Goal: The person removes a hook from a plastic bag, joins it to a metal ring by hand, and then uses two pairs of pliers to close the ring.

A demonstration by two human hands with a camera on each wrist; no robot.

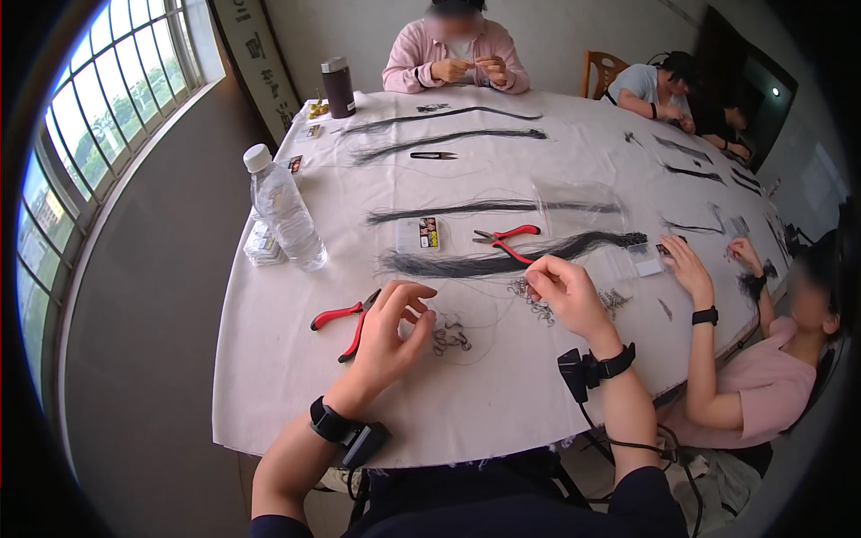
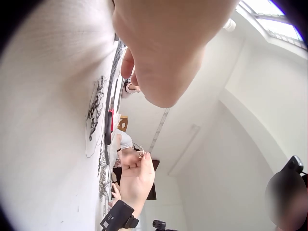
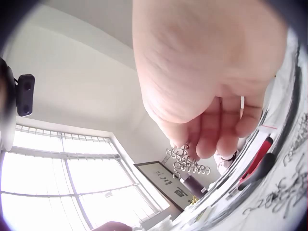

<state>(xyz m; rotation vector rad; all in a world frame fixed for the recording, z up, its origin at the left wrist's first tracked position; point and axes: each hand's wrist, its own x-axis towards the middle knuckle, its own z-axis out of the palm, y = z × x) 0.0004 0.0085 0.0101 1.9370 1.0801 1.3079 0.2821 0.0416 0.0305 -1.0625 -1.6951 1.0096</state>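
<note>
My right hand point(image 1: 569, 291) is raised over the table. In the right wrist view its thumb and forefinger pinch a small cluster of silvery wire rings point(image 3: 191, 166), which dangles below the fingertips. My left hand point(image 1: 392, 330) hovers at the left, fingers loosely bent and thumb apart, with nothing showing between them. Close to it lies a small pile of dark curled metal pieces point(image 1: 451, 337). Beside the left fingers are red-handled pliers point(image 1: 336, 316). A second pile of small metal pieces point(image 1: 616, 300) lies around and beyond the right hand.
Beyond the hands lie a thick bundle of black wires point(image 1: 466, 262), another pair of red-handled pliers point(image 1: 516, 232) and a small clear box point(image 1: 414, 235). A water bottle point(image 1: 289, 215) stands at the left. Other people sit opposite and at the right.
</note>
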